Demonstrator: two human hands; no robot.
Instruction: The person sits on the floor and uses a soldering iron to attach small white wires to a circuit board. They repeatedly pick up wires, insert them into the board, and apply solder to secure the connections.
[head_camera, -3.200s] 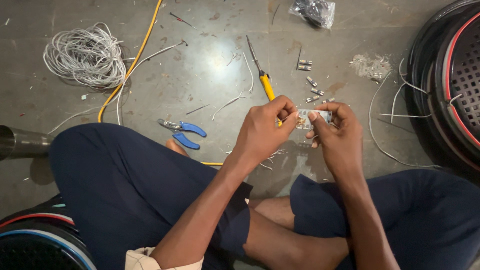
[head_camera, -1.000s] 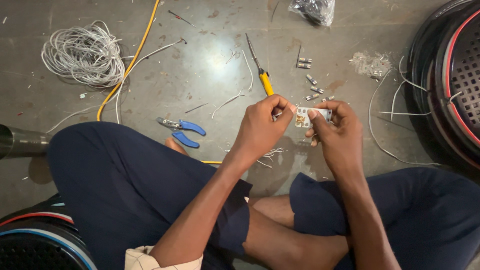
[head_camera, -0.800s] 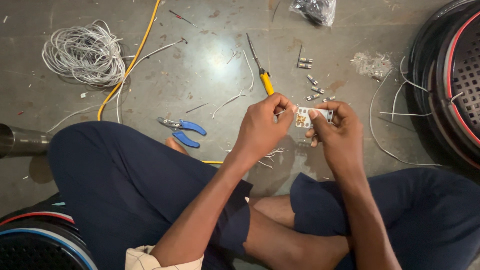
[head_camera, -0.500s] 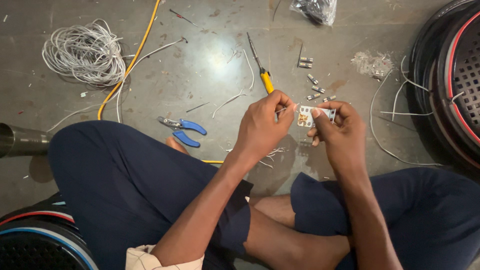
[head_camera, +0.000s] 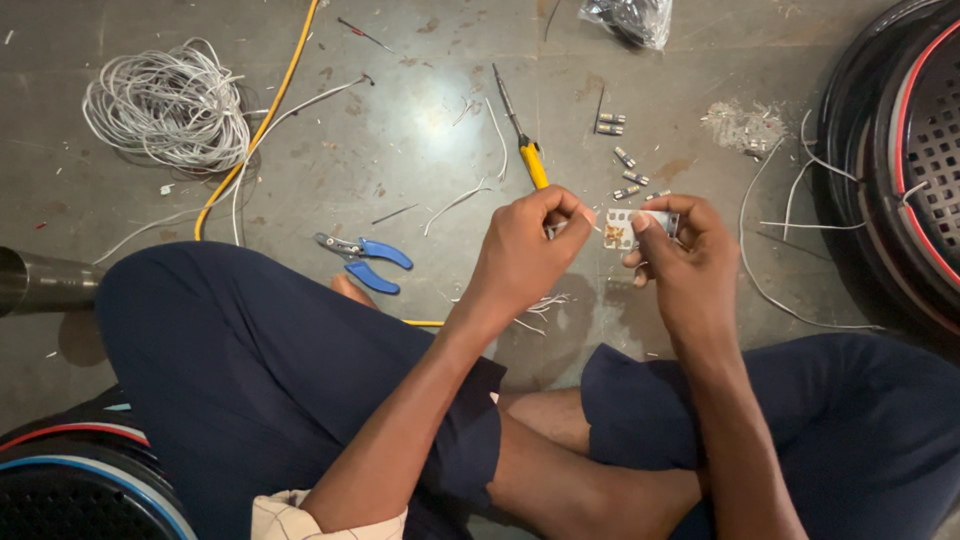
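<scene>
A person sits cross-legged on a grey concrete floor (head_camera: 420, 130), both hands raised close together over the knees. The right hand (head_camera: 685, 255) is closed around a small white terminal block (head_camera: 622, 228) with brass contacts, thumb pressed on its face; much of the block is hidden behind the fingers. The left hand (head_camera: 525, 250) is pinched shut just beside the block, and whatever it grips, perhaps a thin wire, is too small to make out. A few loose white wire ends (head_camera: 540, 305) lie under that hand. On the floor just beyond the knuckles lies a yellow-handled screwdriver (head_camera: 520, 130), its handle partly covered by the left hand. Blue-handled pliers (head_camera: 362, 262) rest near the left knee. A coil of white wire (head_camera: 165, 105) sits at the far left, with a yellow cable (head_camera: 255, 130) running past it and vanishing beneath the leg. Small metal fittings (head_camera: 625, 170) are scattered near the block. A clear plastic bag (head_camera: 630, 18) is cut off by the top edge, and a dark round grille (head_camera: 915, 150) by the right edge.
</scene>
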